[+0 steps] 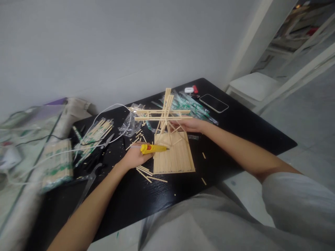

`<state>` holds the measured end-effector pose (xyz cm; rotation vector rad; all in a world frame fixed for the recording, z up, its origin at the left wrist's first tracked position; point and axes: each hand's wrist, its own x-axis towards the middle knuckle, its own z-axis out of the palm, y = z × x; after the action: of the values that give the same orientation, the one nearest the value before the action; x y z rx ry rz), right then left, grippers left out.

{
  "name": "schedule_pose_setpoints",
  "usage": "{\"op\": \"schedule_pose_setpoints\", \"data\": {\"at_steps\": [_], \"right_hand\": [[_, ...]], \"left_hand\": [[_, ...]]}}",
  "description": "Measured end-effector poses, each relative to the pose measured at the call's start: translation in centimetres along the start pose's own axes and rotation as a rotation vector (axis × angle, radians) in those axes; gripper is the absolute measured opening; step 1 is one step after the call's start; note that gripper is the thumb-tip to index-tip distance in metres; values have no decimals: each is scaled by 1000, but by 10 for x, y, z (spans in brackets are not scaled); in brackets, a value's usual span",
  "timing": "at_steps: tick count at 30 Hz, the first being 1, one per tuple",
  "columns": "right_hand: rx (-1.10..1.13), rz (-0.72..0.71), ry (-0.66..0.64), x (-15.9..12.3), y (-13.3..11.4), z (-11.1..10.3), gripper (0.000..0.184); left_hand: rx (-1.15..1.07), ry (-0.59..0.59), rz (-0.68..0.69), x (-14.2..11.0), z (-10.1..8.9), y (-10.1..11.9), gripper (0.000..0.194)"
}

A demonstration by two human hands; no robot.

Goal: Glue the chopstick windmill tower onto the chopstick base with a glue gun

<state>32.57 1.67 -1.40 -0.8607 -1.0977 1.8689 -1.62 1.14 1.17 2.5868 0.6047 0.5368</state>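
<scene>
Stick model (165, 118) sits on the black table (251, 122) — probably light, stiff, fragile; best held by its base (174, 162). Left hand (134, 157) wraps the glue gun (150, 149) — whether the right hand (190, 124) pinches, I cannot tell.

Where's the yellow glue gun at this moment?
In the head view, the yellow glue gun is left of centre, held in the left hand, its nozzle pointing right across the flat stick base.

No txt legible: green print (55, 171) on stick pack (57, 162) at approx 9 o'clock & clear wrappers (192, 105) at 2 o'clock too blurry.
</scene>
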Motion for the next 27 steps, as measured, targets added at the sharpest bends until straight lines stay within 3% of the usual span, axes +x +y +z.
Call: {"op": "schedule_pose_setpoints", "data": {"at_steps": [27], "right_hand": [[-8, 35, 34, -1, -2, -1, 21]], "left_hand": [[-5, -9, -38, -1, 1, -2, 22]]}}
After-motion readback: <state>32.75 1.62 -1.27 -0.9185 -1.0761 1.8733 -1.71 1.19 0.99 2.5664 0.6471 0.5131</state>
